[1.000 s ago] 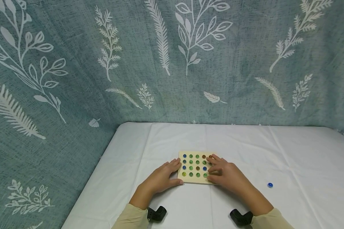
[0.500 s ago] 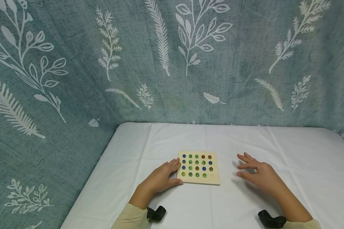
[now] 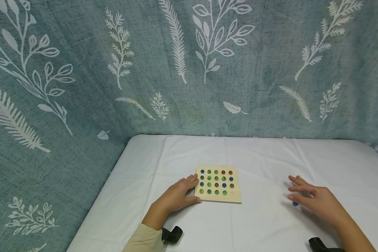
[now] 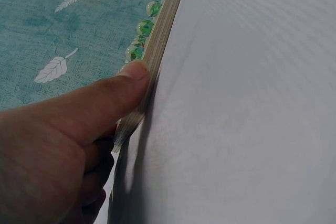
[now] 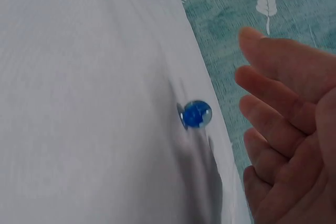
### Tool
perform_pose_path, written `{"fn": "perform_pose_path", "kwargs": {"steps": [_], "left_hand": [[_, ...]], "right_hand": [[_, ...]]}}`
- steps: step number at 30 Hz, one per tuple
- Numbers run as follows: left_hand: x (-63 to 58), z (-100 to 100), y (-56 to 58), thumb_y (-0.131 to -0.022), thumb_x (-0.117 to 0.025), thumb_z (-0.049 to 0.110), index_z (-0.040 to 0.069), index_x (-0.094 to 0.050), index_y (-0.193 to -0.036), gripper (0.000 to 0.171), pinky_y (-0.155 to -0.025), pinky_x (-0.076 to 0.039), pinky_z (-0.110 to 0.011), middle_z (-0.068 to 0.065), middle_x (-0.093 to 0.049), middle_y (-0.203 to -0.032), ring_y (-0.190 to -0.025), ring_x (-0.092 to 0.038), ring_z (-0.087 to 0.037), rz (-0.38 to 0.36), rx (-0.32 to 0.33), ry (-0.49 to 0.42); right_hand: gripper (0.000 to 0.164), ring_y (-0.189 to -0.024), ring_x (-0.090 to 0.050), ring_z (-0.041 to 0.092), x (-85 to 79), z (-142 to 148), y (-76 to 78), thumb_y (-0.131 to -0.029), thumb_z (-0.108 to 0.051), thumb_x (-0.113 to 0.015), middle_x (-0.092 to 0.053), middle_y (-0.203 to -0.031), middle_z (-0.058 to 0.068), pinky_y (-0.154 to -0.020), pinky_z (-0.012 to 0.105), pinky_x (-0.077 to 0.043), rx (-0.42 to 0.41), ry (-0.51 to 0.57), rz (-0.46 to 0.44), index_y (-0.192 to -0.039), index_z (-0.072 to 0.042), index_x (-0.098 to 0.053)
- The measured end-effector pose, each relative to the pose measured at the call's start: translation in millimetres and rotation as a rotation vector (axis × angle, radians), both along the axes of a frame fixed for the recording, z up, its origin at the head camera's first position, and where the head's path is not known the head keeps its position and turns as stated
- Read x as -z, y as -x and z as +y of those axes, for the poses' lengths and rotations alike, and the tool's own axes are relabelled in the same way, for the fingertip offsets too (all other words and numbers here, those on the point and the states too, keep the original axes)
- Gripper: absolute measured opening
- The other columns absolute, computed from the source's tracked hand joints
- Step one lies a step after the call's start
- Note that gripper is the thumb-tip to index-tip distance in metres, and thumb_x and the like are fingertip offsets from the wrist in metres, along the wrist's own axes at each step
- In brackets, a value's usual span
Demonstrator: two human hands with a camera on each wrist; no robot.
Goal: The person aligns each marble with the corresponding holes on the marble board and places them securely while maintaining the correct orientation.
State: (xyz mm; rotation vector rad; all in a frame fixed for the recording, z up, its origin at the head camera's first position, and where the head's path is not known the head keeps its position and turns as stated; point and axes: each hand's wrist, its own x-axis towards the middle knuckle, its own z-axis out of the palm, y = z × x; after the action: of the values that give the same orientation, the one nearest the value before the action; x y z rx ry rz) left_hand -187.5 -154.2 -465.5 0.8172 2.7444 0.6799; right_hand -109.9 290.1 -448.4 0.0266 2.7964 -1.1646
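Note:
A pale wooden board (image 3: 220, 198) lies on the white cloth, with rows of green, blue, brown and yellowish glass marbles in its hollows. The near right hollow (image 3: 232, 193) is bare. My left hand (image 3: 177, 196) holds the board's near left corner, thumb at the front edge and fingertips on the left edge. In the left wrist view, the thumb (image 4: 118, 90) presses against the board's side. To the right, my right hand (image 3: 318, 201) hovers with fingers spread beside a loose blue marble (image 5: 197, 114). In the right wrist view a gap separates the fingers from that marble.
A creased white cloth (image 3: 163, 154) covers the table. Behind it and at the left hangs a teal curtain (image 3: 189, 63) with white leaf prints. Black wrist devices (image 3: 172, 234) sit on both wrists.
My right hand has left the board's right side and travelled right to the loose blue marble, uncovering the board's right columns. My left hand stays at the board's corner.

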Motion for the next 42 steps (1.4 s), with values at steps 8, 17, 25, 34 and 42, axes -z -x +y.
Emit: {"fn": "perform_pose_path", "kwargs": {"steps": [8, 17, 25, 34, 42], "left_hand": [[-0.1, -0.1, 0.0, -0.087, -0.070, 0.049, 0.014, -0.043, -0.150, 0.078, -0.121, -0.027, -0.043, 0.001, -0.031, -0.160, -0.147, -0.031, -0.023, -0.003, -0.002, -0.002], [1.2, -0.2, 0.1, -0.087, -0.070, 0.049, 0.014, -0.043, -0.150, 0.078, -0.121, -0.027, -0.043, 0.002, -0.031, -0.160, -0.148, -0.030, -0.020, 0.000, 0.000, 0.004], [1.6, -0.3, -0.1, -0.087, -0.070, 0.050, 0.013, -0.043, -0.150, 0.078, -0.121, -0.026, -0.042, 0.002, -0.031, -0.160, -0.148, -0.030, -0.018, 0.006, 0.003, 0.010], [0.1, 0.3, -0.9, -0.087, -0.070, 0.050, 0.014, -0.043, -0.150, 0.078, -0.122, -0.026, -0.041, 0.002, -0.031, -0.161, -0.148, -0.029, -0.018, 0.001, 0.005, 0.008], [0.9, -0.5, -0.4, -0.088, -0.069, 0.049, 0.013, -0.043, -0.150, 0.077, -0.121, -0.026, -0.042, 0.001, -0.031, -0.160, -0.148, -0.030, -0.019, 0.005, 0.013, 0.006]], "right_hand": [[0.047, -0.111, -0.019, -0.038, 13.1, 12.3, -5.2, -0.090, -0.047, -0.069, -0.039, -0.151, -0.011, -0.112, 0.016, -0.029, 0.005, 0.027, 0.012, -0.121, -0.012, -0.071], [0.031, -0.114, -0.021, -0.036, 20.1, 12.9, -8.1, -0.089, -0.041, -0.072, -0.044, -0.143, -0.020, -0.082, -0.008, -0.024, -0.033, 0.013, 0.071, -0.110, -0.018, -0.075], [0.025, -0.117, -0.021, -0.036, 23.7, 15.8, -9.7, -0.088, -0.036, -0.074, -0.045, -0.141, -0.025, -0.086, -0.009, -0.018, -0.073, 0.045, 0.096, -0.106, -0.018, -0.076], [0.021, -0.118, -0.023, -0.035, 24.6, 20.2, -11.6, -0.086, -0.031, -0.076, -0.045, -0.133, -0.035, -0.089, -0.010, -0.015, -0.076, 0.013, 0.198, -0.103, -0.019, -0.076], [0.020, -0.118, -0.022, -0.036, 24.9, 21.5, -11.8, -0.087, -0.032, -0.075, -0.047, -0.134, -0.030, -0.088, -0.010, -0.014, -0.065, -0.007, 0.207, -0.101, -0.018, -0.077]]}}
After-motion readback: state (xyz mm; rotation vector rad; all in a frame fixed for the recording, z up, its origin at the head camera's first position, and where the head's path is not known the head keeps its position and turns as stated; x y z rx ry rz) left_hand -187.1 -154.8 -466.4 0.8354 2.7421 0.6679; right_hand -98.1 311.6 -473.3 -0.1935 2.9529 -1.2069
